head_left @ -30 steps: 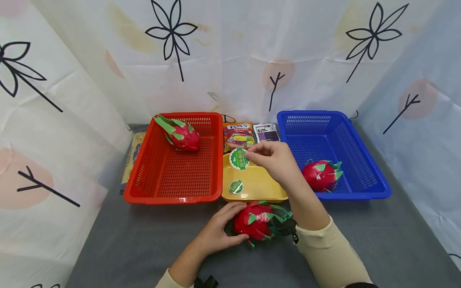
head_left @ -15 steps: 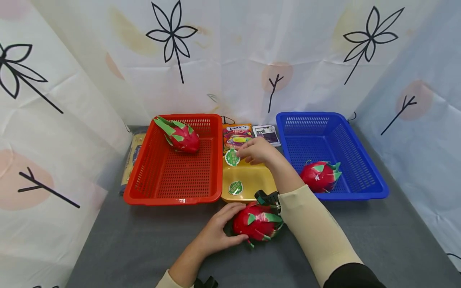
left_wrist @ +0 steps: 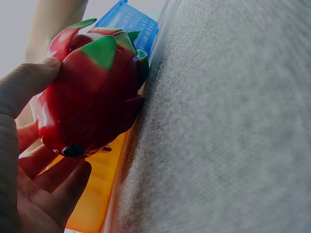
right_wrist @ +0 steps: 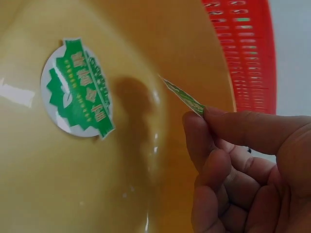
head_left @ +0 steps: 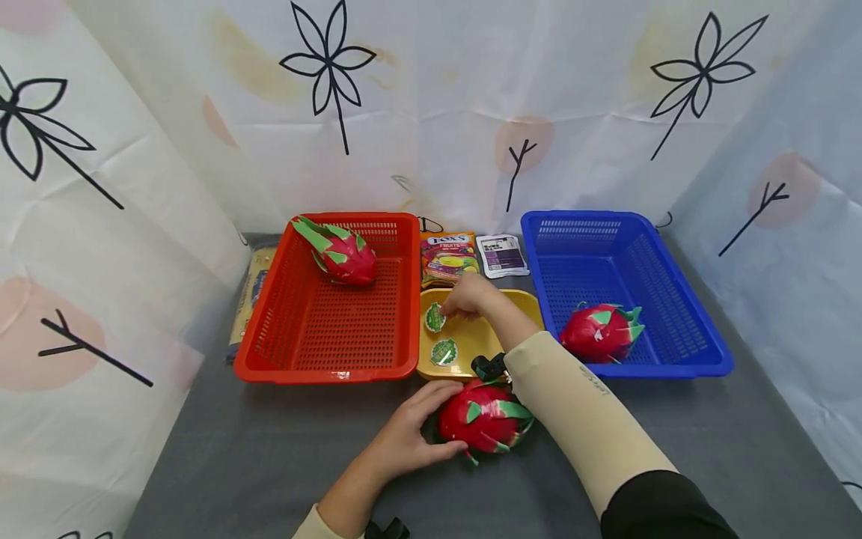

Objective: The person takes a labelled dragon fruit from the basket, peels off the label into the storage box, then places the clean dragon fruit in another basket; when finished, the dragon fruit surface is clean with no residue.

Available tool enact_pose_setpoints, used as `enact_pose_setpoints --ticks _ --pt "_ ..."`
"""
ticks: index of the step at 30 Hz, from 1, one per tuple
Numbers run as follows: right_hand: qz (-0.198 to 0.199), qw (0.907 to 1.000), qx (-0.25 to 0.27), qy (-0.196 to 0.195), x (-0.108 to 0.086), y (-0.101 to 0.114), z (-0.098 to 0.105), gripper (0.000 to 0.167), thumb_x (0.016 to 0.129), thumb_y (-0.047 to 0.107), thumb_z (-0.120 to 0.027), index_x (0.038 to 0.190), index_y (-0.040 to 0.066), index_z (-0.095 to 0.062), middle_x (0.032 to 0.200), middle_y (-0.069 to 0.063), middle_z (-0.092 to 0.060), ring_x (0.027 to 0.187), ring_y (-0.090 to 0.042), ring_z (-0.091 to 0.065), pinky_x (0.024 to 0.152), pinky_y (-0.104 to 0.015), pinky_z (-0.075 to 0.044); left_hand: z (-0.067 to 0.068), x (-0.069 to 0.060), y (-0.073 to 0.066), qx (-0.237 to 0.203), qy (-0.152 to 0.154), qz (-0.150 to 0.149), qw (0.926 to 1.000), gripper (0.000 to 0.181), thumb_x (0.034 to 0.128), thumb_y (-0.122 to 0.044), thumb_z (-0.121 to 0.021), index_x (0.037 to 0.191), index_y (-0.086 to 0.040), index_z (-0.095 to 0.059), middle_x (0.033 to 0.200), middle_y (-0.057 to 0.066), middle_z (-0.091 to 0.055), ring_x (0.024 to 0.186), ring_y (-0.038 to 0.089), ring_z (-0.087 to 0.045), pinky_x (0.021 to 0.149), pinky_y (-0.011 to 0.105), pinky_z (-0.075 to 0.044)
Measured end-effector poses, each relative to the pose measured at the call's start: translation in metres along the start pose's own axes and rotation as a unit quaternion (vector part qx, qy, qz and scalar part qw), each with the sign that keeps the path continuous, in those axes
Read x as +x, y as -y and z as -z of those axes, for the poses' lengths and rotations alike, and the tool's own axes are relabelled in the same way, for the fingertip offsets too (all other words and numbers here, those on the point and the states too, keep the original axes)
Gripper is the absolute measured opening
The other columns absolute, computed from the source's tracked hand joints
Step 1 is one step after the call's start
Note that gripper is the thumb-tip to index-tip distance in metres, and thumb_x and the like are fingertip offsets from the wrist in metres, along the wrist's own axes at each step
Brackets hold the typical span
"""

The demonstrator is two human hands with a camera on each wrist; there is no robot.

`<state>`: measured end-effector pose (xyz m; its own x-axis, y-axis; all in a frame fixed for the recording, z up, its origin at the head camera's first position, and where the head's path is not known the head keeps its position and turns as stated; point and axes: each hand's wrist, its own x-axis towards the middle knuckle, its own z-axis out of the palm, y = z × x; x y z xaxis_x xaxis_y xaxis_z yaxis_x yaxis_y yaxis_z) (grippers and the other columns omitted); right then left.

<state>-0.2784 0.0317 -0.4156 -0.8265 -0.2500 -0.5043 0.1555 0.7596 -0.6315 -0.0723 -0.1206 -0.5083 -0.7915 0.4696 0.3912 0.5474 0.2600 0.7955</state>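
Note:
A green-and-white round sticker (right_wrist: pixel 187 99) is pinched between thumb and forefinger of my right hand (right_wrist: pixel 243 165), over the yellow tray (head_left: pixel 481 340). A second sticker (right_wrist: pixel 77 92) of the same kind lies in that tray, near its front left corner in the head view. On the grey table in front of the tray, my left hand (head_left: pixel 411 427) grips a red dragon fruit (head_left: pixel 481 419) with green-tipped scales, thumb on one side and fingers on the other. In the left wrist view the dragon fruit (left_wrist: pixel 92 92) fills the grasp, and its far end is hidden.
The red basket (head_left: pixel 326 374) at left holds one dragon fruit (head_left: pixel 350 258); the blue basket (head_left: pixel 673 370) at right holds another dragon fruit (head_left: pixel 599 335). Behind the tray lie a candy bag (head_left: pixel 447 258) and a white-and-purple packet (head_left: pixel 501 256). A beige packet (head_left: pixel 252 292) is beside the red basket.
My right hand has moved forward, then down with the sticker, from above the tray's back edge to low inside it. My left hand stays on the dragon fruit.

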Motion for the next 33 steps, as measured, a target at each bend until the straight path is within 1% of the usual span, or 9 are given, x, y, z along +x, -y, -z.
enact_pose_setpoints --ticks 4,7,10,15,18,21,25,28,33 --pt "-0.004 0.9971 -0.071 -0.027 0.008 0.002 -0.007 0.023 0.084 0.022 -0.085 0.072 0.004 -0.076 0.057 -0.002 -0.061 0.049 -0.013 -0.055 0.049 -0.024 -0.050 -0.001 0.000 0.002 0.003 0.000 -0.010 0.9999 0.075 0.0794 -0.017 -0.091 0.145 -0.014 -0.055 0.141 0.002 -0.056 0.128 0.021 -0.055 0.106 0.039 -0.049" --pt "0.000 0.9927 -0.113 -0.044 0.010 0.003 -0.011 0.025 0.084 0.024 -0.085 0.070 0.006 -0.075 0.058 -0.002 -0.065 0.053 -0.016 -0.064 0.050 -0.024 -0.052 -0.001 0.000 0.001 0.008 -0.002 -0.019 0.9998 0.075 0.0788 -0.018 -0.091 0.145 -0.012 -0.055 0.141 0.004 -0.056 0.127 0.021 -0.056 0.106 0.038 -0.048" --pt "0.002 0.9895 -0.131 -0.062 0.008 0.004 -0.015 0.023 0.084 0.023 -0.085 0.072 0.006 -0.074 0.064 -0.005 -0.071 0.060 -0.020 -0.071 0.050 -0.024 -0.052 0.000 0.000 0.000 0.012 -0.003 -0.024 0.9996 0.076 0.0782 -0.018 -0.092 0.144 -0.011 -0.055 0.140 0.005 -0.057 0.127 0.022 -0.056 0.105 0.038 -0.049" --pt "0.013 0.9854 -0.149 -0.083 0.009 0.004 -0.023 0.018 0.083 0.016 -0.084 0.077 0.003 -0.074 0.067 -0.008 -0.073 0.055 -0.018 -0.068 0.052 -0.026 -0.052 0.000 0.000 -0.002 0.000 0.001 -0.011 0.9999 0.074 0.0792 -0.019 -0.091 0.144 -0.012 -0.056 0.140 0.004 -0.057 0.127 0.022 -0.056 0.105 0.039 -0.049" --pt "0.016 0.9795 -0.178 -0.093 0.012 0.004 -0.028 0.016 0.082 0.016 -0.084 0.079 0.004 -0.074 0.063 -0.005 -0.070 0.051 -0.015 -0.065 0.055 -0.028 -0.053 0.000 0.000 -0.003 0.000 0.002 -0.009 1.0000 0.074 0.0794 -0.018 -0.091 0.144 -0.012 -0.056 0.140 0.004 -0.057 0.126 0.023 -0.057 0.105 0.039 -0.049" --pt "0.010 0.9726 -0.208 -0.103 0.014 0.005 -0.030 0.016 0.081 0.017 -0.084 0.083 0.005 -0.073 0.064 -0.003 -0.068 0.054 -0.016 -0.063 0.058 -0.030 -0.053 0.000 -0.001 -0.003 0.002 0.004 -0.008 1.0000 0.074 0.0792 -0.018 -0.091 0.144 -0.011 -0.055 0.140 0.004 -0.057 0.126 0.023 -0.057 0.104 0.039 -0.050" --pt "0.007 0.9687 -0.227 -0.101 0.014 0.006 -0.029 0.018 0.081 0.017 -0.084 0.085 0.005 -0.072 0.067 -0.003 -0.066 0.057 -0.018 -0.061 0.057 -0.030 -0.052 0.001 -0.001 -0.002 -0.005 0.012 0.011 0.9999 0.075 0.0795 -0.020 -0.091 0.145 -0.015 -0.055 0.142 0.000 -0.056 0.128 0.019 -0.055 0.105 0.039 -0.049" --pt "0.004 0.9713 -0.223 -0.081 0.011 0.007 -0.025 0.017 0.083 0.017 -0.082 0.085 0.003 -0.073 0.066 -0.004 -0.067 0.053 -0.016 -0.060 0.053 -0.027 -0.050 0.002 -0.001 -0.002 -0.013 0.016 0.023 0.9995 0.076 0.0795 -0.021 -0.091 0.146 -0.017 -0.055 0.142 -0.003 -0.055 0.129 0.017 -0.054 0.106 0.038 -0.048" --pt "0.000 0.9761 -0.214 -0.037 -0.002 0.012 -0.014 0.019 0.090 0.019 -0.076 0.087 0.002 -0.069 0.072 -0.009 -0.071 0.056 -0.018 -0.064 0.049 -0.023 -0.049 0.001 -0.001 -0.001 -0.010 0.012 0.017 0.9997 0.074 0.0800 -0.021 -0.091 0.145 -0.015 -0.055 0.141 -0.001 -0.056 0.128 0.020 -0.055 0.105 0.039 -0.049"
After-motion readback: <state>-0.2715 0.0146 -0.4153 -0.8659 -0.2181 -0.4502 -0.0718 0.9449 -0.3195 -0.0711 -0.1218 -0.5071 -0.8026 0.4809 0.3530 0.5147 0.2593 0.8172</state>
